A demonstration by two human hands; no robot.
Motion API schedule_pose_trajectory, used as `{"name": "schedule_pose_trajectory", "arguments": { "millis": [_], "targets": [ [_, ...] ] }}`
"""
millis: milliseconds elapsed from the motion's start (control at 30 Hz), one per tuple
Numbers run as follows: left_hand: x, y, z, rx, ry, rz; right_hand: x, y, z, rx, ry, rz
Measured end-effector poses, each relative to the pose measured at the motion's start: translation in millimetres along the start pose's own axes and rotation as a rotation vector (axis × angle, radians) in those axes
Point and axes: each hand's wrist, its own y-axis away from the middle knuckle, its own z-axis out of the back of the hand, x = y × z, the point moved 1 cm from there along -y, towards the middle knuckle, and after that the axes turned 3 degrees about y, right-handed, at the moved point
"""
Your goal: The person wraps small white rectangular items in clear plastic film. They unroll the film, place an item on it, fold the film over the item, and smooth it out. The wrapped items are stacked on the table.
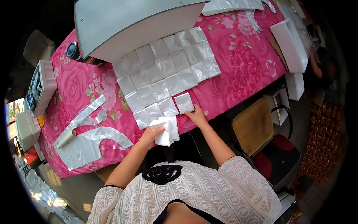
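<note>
A fanned stack of thin white squares (170,128), which look like folded paper or napkins, is gripped in my left hand (150,135) at the table's near edge. My right hand (197,115) pinches the near right corner of a white square packet (184,102) lying on the pink cloth. That packet sits at the near right end of several rows of shiny square packets (160,65), laid edge to edge and overlapping slightly. They look white under clear plastic. My left fingers are partly hidden behind the stack.
A large grey-white box (126,41) stands behind the rows, beside a dark-lidded jar (73,50). Plastic bags (84,149) lie at left on the flowered pink tablecloth (76,86). White foam boxes (289,44) and a chair (253,127) stand at right. A person (317,69) is at far right.
</note>
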Motion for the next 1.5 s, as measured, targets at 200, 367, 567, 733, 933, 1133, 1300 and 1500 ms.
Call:
{"name": "schedule_pose_trajectory", "arguments": {
  "millis": [200,367,567,733,933,1133,1300,1500],
  "targets": [
    [2.7,-2.3,0.3,0.021,-0.073,0.021,39.4,19.1,5.0,-0.15,0.619,0.19],
    [3.0,-2.4,1.2,0.047,-0.079,0.02,40.2,9.6,1.8,-0.142,0.695,0.26],
    [3.0,-2.9,1.6,0.043,-0.091,0.03,44.6,1.1,-0.7,-0.122,0.694,0.321],
    [2.4,-6.7,-1.5,0.027,-0.109,0.039,51.5,21.2,1.1,-0.178,0.516,0.458],
    [6.4,-14.6,-11.2,-0.019,-0.048,0.012,58.1,79.5,-15.6,0.311,-0.496,-0.043],
    [8.7,-19.8,-21.8,0.028,-0.005,0.072,56.9,88.5,-13.6,0.241,-0.477,-0.011],
    [9.1,-22.8,-35.4,0.038,-0.068,0.055,50.6,65.8,14.2,0.175,-0.521,-0.051],
    [11.0,-24.4,-29.8,0.089,-0.057,0.09,25.3,-0.1,62.1,0.027,-0.38,-0.135]
  ]
}}
